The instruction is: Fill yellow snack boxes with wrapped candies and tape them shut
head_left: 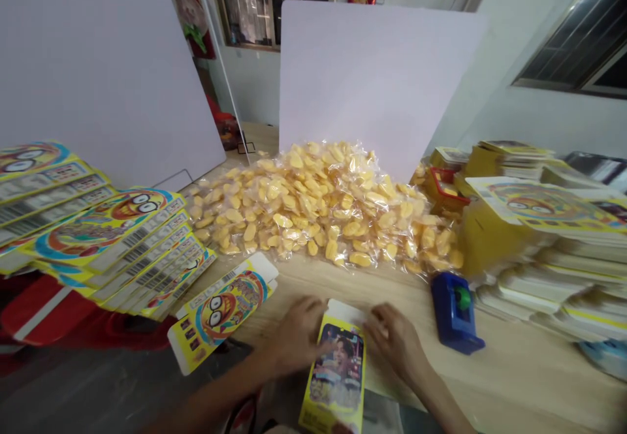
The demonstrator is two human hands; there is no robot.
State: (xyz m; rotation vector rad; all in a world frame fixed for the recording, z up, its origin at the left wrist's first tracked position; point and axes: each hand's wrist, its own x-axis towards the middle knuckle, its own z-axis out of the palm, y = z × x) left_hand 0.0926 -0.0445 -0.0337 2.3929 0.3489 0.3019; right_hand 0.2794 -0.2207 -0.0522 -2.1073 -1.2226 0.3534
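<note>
A yellow printed card box [334, 372] with a photo panel lies at the table's front edge, its white flap [345, 313] pointing away from me. My left hand [298, 333] grips its left side, and my right hand [394, 342] grips its right side near the flap. Left of them lies a flat, unfolded yellow box blank [220, 313]. Beyond my hands, a heap of yellow snack pieces in clear sachets [313, 212] spreads across the light wooden table [509, 369]. A blue plastic device with a green knob [455, 313] stands right of my right hand.
Fanned yellow printed cards [108, 238] cover the table's left side, and tall stacks of cards [548, 251] stand on the right. White boards [377, 81] rise behind the heap. A red stool [49, 310] sits low at the left.
</note>
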